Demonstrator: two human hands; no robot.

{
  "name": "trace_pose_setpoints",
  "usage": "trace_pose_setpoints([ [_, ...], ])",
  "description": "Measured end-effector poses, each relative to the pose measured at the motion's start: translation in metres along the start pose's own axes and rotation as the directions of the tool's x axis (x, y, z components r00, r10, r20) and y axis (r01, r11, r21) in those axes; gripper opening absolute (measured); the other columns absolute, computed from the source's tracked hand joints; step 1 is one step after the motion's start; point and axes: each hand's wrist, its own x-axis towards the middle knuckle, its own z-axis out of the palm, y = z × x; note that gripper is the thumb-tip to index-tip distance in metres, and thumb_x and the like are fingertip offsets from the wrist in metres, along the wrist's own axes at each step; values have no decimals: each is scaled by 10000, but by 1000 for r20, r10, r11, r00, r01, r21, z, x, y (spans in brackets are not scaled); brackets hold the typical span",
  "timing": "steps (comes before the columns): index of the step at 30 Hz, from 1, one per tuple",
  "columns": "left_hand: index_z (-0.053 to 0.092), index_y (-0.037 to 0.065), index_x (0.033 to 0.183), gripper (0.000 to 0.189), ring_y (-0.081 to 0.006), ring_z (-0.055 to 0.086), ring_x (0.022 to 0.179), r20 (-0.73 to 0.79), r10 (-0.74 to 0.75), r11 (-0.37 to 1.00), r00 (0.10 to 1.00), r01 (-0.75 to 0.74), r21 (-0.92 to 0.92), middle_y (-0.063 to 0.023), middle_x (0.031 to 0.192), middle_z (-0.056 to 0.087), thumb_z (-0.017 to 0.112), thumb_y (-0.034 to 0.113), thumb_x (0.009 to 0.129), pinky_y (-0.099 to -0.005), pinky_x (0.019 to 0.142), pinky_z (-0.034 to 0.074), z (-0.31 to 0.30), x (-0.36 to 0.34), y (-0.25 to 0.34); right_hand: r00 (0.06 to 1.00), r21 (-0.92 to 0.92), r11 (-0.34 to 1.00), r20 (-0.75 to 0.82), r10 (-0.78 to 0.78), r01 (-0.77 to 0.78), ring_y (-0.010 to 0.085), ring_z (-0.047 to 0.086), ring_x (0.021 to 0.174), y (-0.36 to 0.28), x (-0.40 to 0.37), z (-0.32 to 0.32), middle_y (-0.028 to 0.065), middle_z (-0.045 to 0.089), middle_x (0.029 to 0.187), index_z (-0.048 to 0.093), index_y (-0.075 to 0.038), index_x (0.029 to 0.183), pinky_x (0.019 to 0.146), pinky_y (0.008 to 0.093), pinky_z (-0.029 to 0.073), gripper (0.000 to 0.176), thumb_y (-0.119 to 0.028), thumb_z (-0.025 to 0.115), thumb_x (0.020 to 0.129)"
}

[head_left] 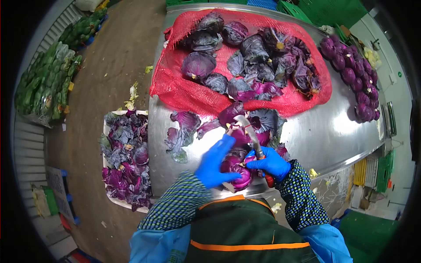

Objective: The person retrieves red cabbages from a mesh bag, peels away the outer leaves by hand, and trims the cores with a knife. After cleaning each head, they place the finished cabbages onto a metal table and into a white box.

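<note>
My left hand (218, 162), in a blue glove, has its fingers spread beside a red cabbage (242, 179) near the table's front edge. In my right hand (271, 164), also gloved in blue, is a knife (253, 135) with a red handle and a curved metal blade pointing away from me. Its thumb lies close to the cabbage's stem. Purple cabbage pieces and loose outer leaves (186, 127) lie around the blade. Behind them an open red mesh bag (175, 87) holds several dark red cabbages (198, 65).
Peeled purple cabbages (347, 76) are piled at the right on the metal table (315, 140). A white crate (107, 127) full of torn leaves stands at the left of the table. Bagged green vegetables (46, 83) line the left wall. Green crates (333, 15) stand beyond the table.
</note>
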Motion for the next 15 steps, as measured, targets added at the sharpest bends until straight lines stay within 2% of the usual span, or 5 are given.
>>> trace_pose_setpoints([
  [3, 382, 85, 1342, 843, -338, 431, 1149, 294, 24, 1000, 956, -23, -5, -202, 1224, 413, 783, 368, 656, -410, 992, 353, 12, 10, -13, 976, -237, 949, -16, -216, 206, 85, 546, 573, -5, 18, -17, 26, 594, 722, 595, -40, 909, 491, 220, 442, 207, -190, 678, 794],
  [5, 409, 120, 1331, 827, -342, 456, 1121, 288, -325, 943, 901, 332, 26, -215, 1208, 420, 734, 498, 670, -416, 980, 368, 9, 9, -16, 889, 372, 844, -395, -231, 385, 91, 517, 552, 5, 33, -56, -1, 559, 695, 560, -61, 891, 498, 215, 424, 205, -256, 600, 841],
  [9, 452, 125, 1286, 742, -322, 524, 977, 182, -460, 871, 869, 482, -98, -203, 1075, 454, 693, 526, 711, -402, 882, 437, 18, -5, -23, 943, 72, 994, -329, -49, 77, 107, 536, 806, -8, -2, -37, 24, 575, 938, 490, -56, 1180, 742, 249, 443, 447, -249, 650, 810],
  [13, 465, 106, 1262, 547, -261, 604, 792, 234, -323, 848, 917, 171, 501, -160, 891, 540, 548, 462, 855, -394, 701, 500, 16, 1, -7, 923, -201, 944, -234, -307, 263, 169, 465, 1159, 45, -7, 15, 105, 495, 1285, 358, -31, 1357, 991, 293, 354, 676, -144, 701, 786],
  [15, 487, 69, 1236, 482, -228, 622, 702, 190, -255, 864, 948, 136, 484, -117, 779, 553, 458, 424, 911, -376, 619, 512, 24, -6, -47, 952, 140, 982, -295, -79, 125, 151, 468, 1150, 44, -6, 14, 97, 500, 1280, 375, -18, 1344, 984, 282, 359, 658, -167, 700, 792],
])
